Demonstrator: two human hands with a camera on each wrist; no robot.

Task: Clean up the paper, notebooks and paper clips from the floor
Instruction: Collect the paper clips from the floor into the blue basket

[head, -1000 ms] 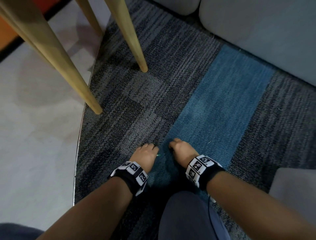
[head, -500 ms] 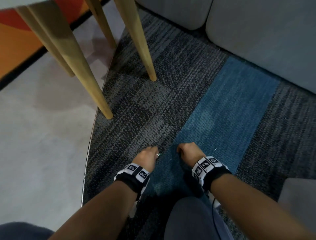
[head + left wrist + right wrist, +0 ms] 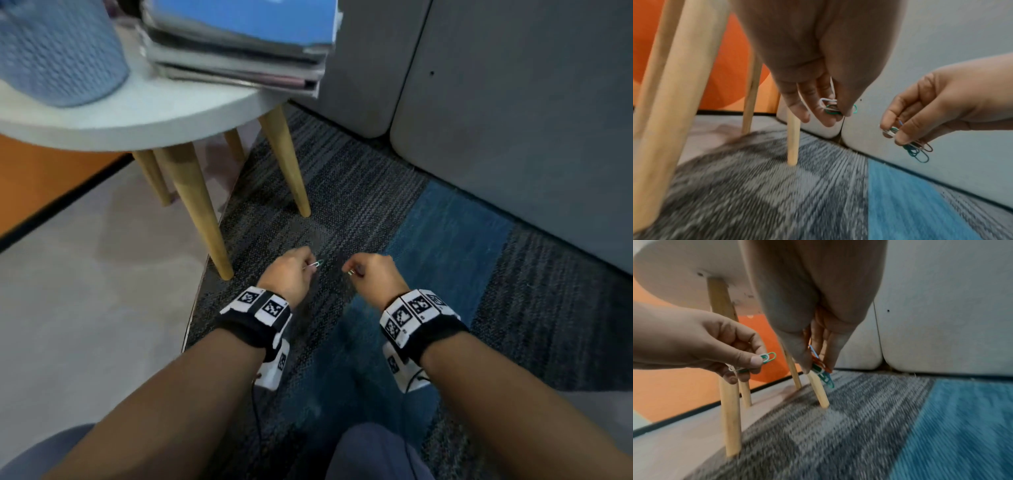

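Clips (image 3: pixel 830 107) pinched in left hand (image 3: pixel 289 275) fingers | more clips (image 3: pixel 821 369) pinched in right hand (image 3: pixel 375 277) | both above carpet (image 3: pixel 342 192) | no legible writing

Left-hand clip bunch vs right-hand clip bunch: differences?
Colour: the left hand's clips are green and white; the right hand's clips add orange and blue to green and white.
Pose: the left hand's clips poke out sideways past the thumb; the right hand's clips dangle below the fingertips.
Count: the right hand's clips look like the larger bunch.
Shared: the left hand and right hand each pinch theirs above the carpet.
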